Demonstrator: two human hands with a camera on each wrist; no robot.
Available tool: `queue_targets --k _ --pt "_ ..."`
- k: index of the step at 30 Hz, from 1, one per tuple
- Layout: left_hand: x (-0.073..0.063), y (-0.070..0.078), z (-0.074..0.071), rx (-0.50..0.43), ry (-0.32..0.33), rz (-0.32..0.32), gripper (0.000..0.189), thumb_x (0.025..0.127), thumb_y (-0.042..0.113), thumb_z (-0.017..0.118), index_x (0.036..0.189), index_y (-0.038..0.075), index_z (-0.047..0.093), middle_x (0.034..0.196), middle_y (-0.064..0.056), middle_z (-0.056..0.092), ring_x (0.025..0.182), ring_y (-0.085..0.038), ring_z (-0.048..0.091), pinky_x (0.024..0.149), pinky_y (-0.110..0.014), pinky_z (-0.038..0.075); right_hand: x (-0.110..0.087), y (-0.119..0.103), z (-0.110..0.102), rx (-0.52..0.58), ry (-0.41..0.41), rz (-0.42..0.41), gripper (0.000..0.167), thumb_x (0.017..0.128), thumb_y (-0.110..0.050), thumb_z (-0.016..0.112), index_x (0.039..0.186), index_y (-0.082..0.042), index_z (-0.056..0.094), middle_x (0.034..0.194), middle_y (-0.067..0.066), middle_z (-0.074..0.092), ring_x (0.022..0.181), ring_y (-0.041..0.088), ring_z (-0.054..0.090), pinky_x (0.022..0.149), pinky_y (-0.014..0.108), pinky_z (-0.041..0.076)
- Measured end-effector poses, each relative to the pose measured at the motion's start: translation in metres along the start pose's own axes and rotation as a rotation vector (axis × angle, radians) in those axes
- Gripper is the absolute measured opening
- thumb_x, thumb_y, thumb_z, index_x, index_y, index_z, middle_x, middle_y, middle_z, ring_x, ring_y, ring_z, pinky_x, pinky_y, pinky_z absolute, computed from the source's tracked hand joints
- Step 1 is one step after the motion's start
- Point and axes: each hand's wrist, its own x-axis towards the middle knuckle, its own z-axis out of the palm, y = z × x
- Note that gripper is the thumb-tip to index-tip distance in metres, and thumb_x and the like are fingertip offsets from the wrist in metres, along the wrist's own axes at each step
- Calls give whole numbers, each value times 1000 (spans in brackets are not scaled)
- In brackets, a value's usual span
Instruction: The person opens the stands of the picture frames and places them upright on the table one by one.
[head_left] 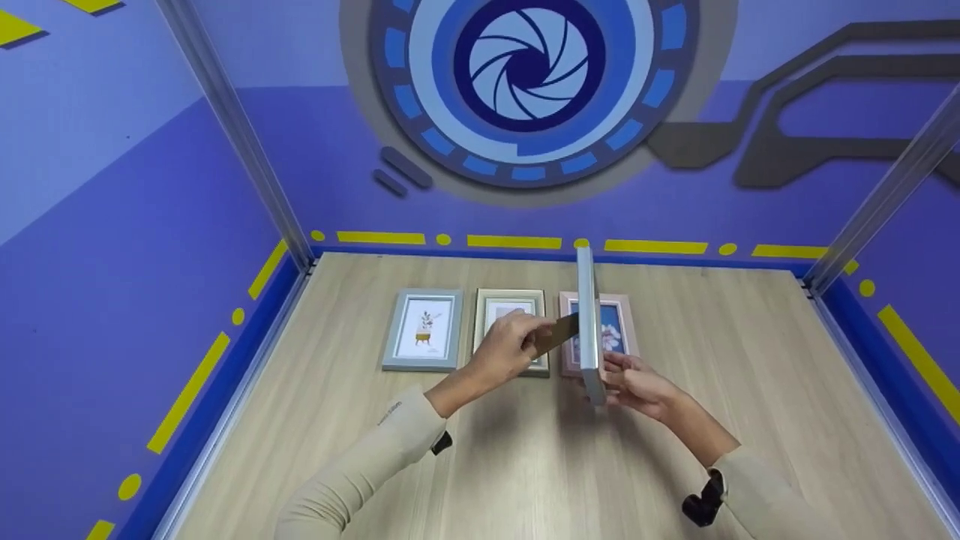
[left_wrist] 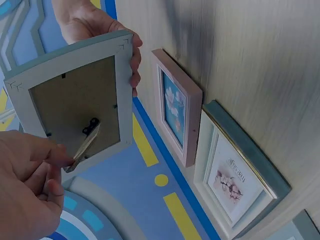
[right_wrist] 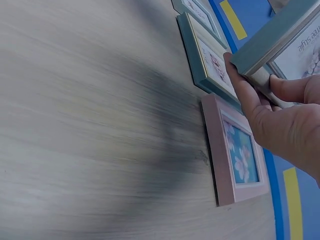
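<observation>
A picture frame (head_left: 587,330) with a pale grey-blue edge is held upright above the table, seen almost edge-on in the head view. My right hand (head_left: 637,384) grips it by its near edge, fingers on the back and thumb at the front in the right wrist view. Behind it, my left hand (head_left: 510,345) pinches the thin brown stand leg (left_wrist: 84,148), which sticks out at an angle from the brown backing board (left_wrist: 65,97). Lettering and a pale flower picture (right_wrist: 305,52) show on the frame's front.
Three framed pictures lie face up in a row: a grey-blue frame (head_left: 388,346) with a potted plant, a cream and gold frame (head_left: 480,296), and a pink frame (head_left: 631,330) with blossoms. Blue printed walls (head_left: 315,172) border the wooden table (head_left: 495,465).
</observation>
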Motion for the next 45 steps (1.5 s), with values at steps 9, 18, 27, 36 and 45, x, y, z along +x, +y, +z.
queue_targets --k 9,18,27,36,45 --pt "2 12 4 -92 -87 -128 39 108 34 49 128 7 68 103 -10 78 85 -15 71 75 -22 55 -4 7 -5 -164 24 -71 60 106 -6 48 153 13 16 125 -4 59 105 8 61 86 31 56" --pt "-2 9 5 -180 -291 -279 51 95 51 67 123 8 65 97 -5 67 82 -10 55 69 -22 45 -6 2 -6 -262 163 -87 65 104 -7 52 155 10 14 153 32 34 116 17 59 93 41 57" --pt "-5 -4 18 -251 -258 -306 52 97 36 64 130 -2 58 118 -22 70 106 -32 68 91 -40 58 -12 -7 -11 -344 258 -112 67 103 -10 56 154 10 17 152 34 32 111 17 59 86 34 58" --pt "10 -8 39 -326 -209 -301 50 96 30 63 140 8 55 116 -12 75 101 -18 72 86 -27 58 -17 -25 -15 -511 459 -173 56 105 -9 53 150 10 27 140 34 47 115 28 60 78 32 62" --pt "28 -6 66 -349 -149 -241 32 92 14 62 122 4 61 116 -13 75 108 -21 70 93 -28 56 -31 -30 -29 -679 648 -270 48 99 -3 62 139 12 43 124 35 63 104 34 70 74 31 64"
